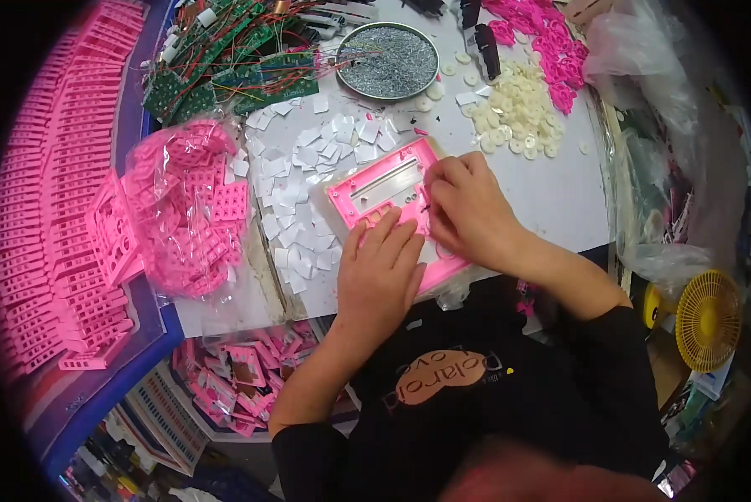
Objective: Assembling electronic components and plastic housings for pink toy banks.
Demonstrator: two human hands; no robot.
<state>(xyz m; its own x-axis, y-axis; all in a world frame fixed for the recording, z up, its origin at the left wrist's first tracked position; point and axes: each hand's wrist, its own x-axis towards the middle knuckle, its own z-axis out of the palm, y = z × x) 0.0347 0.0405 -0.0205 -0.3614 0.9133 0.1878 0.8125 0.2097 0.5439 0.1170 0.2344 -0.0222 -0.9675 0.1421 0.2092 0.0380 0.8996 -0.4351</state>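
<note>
A pink plastic casing [439, 271] lies tilted on the white worktop in front of me, with a long silvery strip [385, 187] along its far part. My left hand [378, 272] rests on its near left part, fingers stretched out over the pink surface. At the right side of the casing, my right hand [476, 205] has its fingers curled and pressed together. Whatever is between those fingertips is hidden. Loose white square pieces [296, 201] are scattered left of the casing.
A round dish [388, 60] of small silvery pieces stands beyond the casing, beside green circuit boards [258, 84] with wires. Cream discs [522, 109] and magenta parts [551, 50] lie far right. Bagged pink parts [187, 209], stacked pink pieces [57, 184] and a yellow fan [708, 320] flank me.
</note>
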